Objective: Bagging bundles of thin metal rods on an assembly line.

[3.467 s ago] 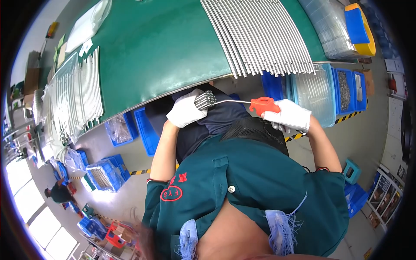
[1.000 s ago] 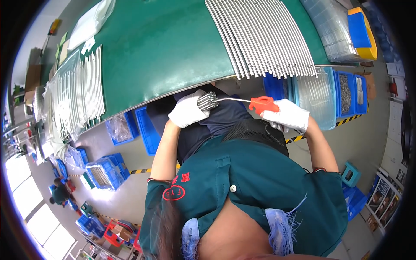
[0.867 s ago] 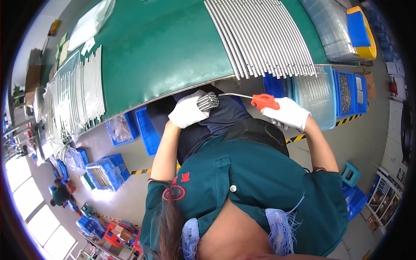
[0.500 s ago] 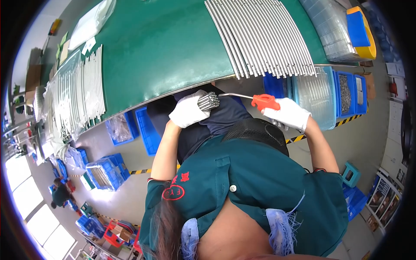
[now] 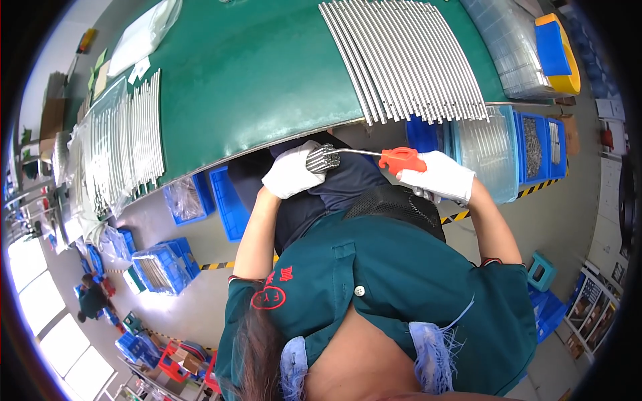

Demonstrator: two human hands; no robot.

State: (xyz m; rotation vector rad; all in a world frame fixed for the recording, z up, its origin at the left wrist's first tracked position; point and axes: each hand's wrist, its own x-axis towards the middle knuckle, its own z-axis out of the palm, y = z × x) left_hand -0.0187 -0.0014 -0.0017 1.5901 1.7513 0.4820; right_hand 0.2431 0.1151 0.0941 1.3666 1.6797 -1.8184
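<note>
- Steel rods, a short bundle (image 5: pixel 322 158), sit clenched in my left hand (image 5: pixel 292 172) just below the counter (image 5: pixel 254 73) edge, cut ends facing right.
- My right hand (image 5: pixel 438 175) wraps shut around the orange air gun (image 5: pixel 400 159); its thin nozzle runs leftward, tip at the rod ends.
- Bundle's length is hidden inside my glove; trigger finger unseen.
</note>
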